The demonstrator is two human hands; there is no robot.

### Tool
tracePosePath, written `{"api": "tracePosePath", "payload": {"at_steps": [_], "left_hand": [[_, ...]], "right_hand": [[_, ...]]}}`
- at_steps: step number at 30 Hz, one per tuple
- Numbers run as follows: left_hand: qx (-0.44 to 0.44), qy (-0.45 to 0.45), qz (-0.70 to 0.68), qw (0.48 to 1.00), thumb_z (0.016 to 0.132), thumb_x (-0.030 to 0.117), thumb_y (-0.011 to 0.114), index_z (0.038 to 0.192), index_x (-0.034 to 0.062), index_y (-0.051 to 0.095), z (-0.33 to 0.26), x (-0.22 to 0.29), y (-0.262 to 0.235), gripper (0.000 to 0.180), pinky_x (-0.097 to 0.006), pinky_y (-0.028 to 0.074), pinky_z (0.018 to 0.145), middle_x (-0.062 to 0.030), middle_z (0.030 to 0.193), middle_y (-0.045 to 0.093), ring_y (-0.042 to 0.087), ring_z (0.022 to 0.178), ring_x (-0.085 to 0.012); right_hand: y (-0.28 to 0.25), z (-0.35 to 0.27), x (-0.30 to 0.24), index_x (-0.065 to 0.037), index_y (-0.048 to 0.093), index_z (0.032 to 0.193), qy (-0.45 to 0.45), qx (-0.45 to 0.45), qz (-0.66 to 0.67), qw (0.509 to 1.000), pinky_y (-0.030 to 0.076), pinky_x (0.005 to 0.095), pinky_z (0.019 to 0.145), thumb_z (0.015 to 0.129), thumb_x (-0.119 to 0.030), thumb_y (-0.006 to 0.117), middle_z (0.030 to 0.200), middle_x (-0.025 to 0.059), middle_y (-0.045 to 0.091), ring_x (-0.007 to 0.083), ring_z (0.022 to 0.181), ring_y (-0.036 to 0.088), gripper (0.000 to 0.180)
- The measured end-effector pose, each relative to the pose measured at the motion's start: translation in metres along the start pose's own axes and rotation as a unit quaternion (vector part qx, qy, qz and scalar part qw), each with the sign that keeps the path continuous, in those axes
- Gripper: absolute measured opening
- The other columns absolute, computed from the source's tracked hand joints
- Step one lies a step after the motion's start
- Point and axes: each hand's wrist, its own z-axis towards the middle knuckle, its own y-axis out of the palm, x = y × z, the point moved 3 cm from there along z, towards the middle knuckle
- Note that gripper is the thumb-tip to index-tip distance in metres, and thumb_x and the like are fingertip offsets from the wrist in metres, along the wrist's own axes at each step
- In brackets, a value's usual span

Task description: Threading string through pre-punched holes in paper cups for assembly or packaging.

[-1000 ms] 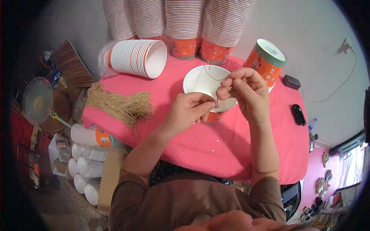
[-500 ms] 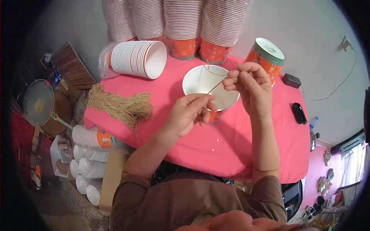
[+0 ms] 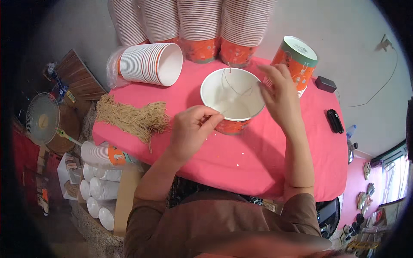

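A white-lined paper bucket with an orange outside stands upright on the pink cloth. A thin cord is fastened at its far rim and loops down inside, its other end rising toward the right side. My left hand is at the bucket's near-left rim, thumb and forefinger pinched together; what lies between them is too small to tell. My right hand hovers over the right rim, fingers apart, with nothing visible in it. A bundle of tan cords lies to the left.
Tall wrapped stacks of buckets line the wall behind. A bucket stack lies on its side, and another stack stands upside down at right. A black box and a black object sit near the right edge.
Both hands held the cord stretched above the bucket; now my right hand has opened and let go. My left hand has shifted left to the near rim. The cord hangs slack inside.
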Motion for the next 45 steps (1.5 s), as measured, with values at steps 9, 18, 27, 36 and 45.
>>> {"api": "tracePosePath", "payload": {"at_steps": [9,18,27,36,45], "left_hand": [[-0.057,0.003,-0.096,0.994,0.091,0.007,0.059,0.094,-0.0016,0.063,0.011,0.025,0.01,0.01,-0.022,0.047,0.053,-0.0045,0.075,0.064,0.058,0.061,-0.0065],[-0.032,-0.006,-0.12,0.992,0.088,0.004,0.062,0.092,-0.0015,0.062,0.009,0.007,0.01,0.007,-0.02,0.044,0.051,-0.0023,0.074,0.062,0.056,0.062,-0.0042],[0.054,0.178,0.049,0.981,0.081,0.002,0.067,0.093,0.0012,0.064,0.01,0.005,0.003,0.012,-0.025,0.046,0.053,-0.0073,0.084,0.061,0.056,0.059,-0.0115],[-0.024,0.196,0.128,0.972,0.078,0.005,0.07,0.095,0.0017,0.064,-0.002,-0.012,0.015,0.018,-0.034,0.053,0.065,-0.011,0.092,0.062,0.065,0.075,-0.0251],[0.009,0.424,0.239,0.874,0.069,0.004,0.065,0.095,-0.001,0.066,-0.015,-0.013,0.011,0.026,-0.033,0.052,0.063,-0.0104,0.094,0.061,0.06,0.077,-0.0246]], "right_hand": [[0.018,-0.015,-0.031,0.0,0.055,0.119,0.155,-0.301,0.333,0.88,0.046,0.02,0.06,0.088,0.0,0.058,0.079,0.0002,0.06,0.0045,0.07,0.055,0.032],[0.022,-0.013,-0.022,0.0,0.066,0.085,0.127,-0.22,0.318,0.913,0.035,0.0212,0.048,0.083,-0.002,0.06,0.059,-0.0045,0.048,0.0016,0.055,0.042,0.007],[0.017,-0.005,-0.007,0.001,0.065,0.081,0.132,-0.221,0.283,0.924,0.034,0.0183,0.052,0.083,-0.004,0.063,0.065,-0.0078,0.052,-0.0007,0.059,0.04,0.005],[0.026,-0.01,0.002,0.0,0.057,0.078,0.068,-0.326,0.208,0.92,0.04,0.0232,0.056,0.079,-0.002,0.058,0.068,-0.0004,0.053,0.006,0.062,0.048,0.003],[0.021,-0.014,-0.012,-0.003,0.059,0.074,-0.025,-0.366,0.081,0.927,0.046,0.0401,0.06,0.074,-0.01,0.061,0.067,0.0144,0.061,0.031,0.063,0.06,0.007]]}}
